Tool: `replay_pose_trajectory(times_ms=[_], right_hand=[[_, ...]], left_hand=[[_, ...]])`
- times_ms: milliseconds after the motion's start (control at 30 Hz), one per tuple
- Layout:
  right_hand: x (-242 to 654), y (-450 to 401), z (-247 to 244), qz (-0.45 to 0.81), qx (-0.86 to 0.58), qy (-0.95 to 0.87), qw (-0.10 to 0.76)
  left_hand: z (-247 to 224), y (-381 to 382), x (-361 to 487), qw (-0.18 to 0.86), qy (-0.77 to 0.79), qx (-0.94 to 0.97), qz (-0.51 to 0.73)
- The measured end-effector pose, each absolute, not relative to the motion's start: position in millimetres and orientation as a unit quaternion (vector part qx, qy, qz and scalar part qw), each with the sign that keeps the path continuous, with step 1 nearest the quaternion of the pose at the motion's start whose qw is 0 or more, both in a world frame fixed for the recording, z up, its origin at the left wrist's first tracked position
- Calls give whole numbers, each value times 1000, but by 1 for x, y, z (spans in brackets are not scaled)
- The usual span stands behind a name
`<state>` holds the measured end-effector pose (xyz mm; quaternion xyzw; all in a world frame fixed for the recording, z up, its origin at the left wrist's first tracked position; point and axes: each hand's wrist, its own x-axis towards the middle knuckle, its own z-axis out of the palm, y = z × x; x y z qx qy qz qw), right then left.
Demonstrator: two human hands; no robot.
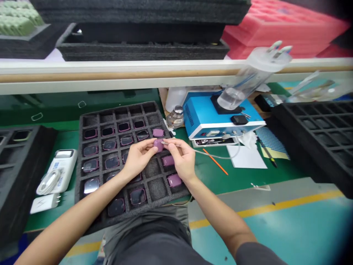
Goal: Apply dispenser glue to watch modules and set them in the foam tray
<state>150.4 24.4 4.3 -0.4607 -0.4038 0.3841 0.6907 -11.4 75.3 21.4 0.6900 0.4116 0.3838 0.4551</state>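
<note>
My left hand (139, 158) pinches a purple smartwatch case (158, 144) between thumb and fingers, its plain purple side facing up. My right hand (182, 158) grips a thin nozzle (165, 142) on a clear tube (212, 156), its tip at the case's upper right edge. Whether the tip touches the case is too small to tell. Beneath both hands lies a black foam tray (156, 188) divided into square compartments. Several purple-rimmed watch cases (138, 196) rest there with dark glass up. Down the right column, purple cases (174, 180) lie purple side up.
A blue control box (201, 110) stands behind right, a clear cylinder (238, 90) on top. Beside it sits a glass bottle (176, 117). An orange stick (216, 162) and white paper (245, 157) lie right. Left are a white charger (45, 203) and a foam tray (24, 165).
</note>
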Motion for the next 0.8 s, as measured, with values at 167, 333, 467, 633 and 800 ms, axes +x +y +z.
replay_pose_trajectory(times_ms=[167, 333, 467, 633, 800], right_hand=[[159, -6, 12, 499, -469, -361, 632], [161, -43, 12, 605, -459, -251, 601], [160, -74, 12, 683, -446, -213, 539], [155, -95, 12, 712, -457, -337, 413], [121, -92, 25, 692, -435, -482, 315]], left_hand=[[51, 135, -10, 312, 465, 766, 316], [44, 203, 30, 190, 470, 849, 150], [32, 189, 47, 123, 487, 858, 110], [55, 117, -33, 34, 513, 850, 118], [70, 8, -205, 13, 742, 639, 202]])
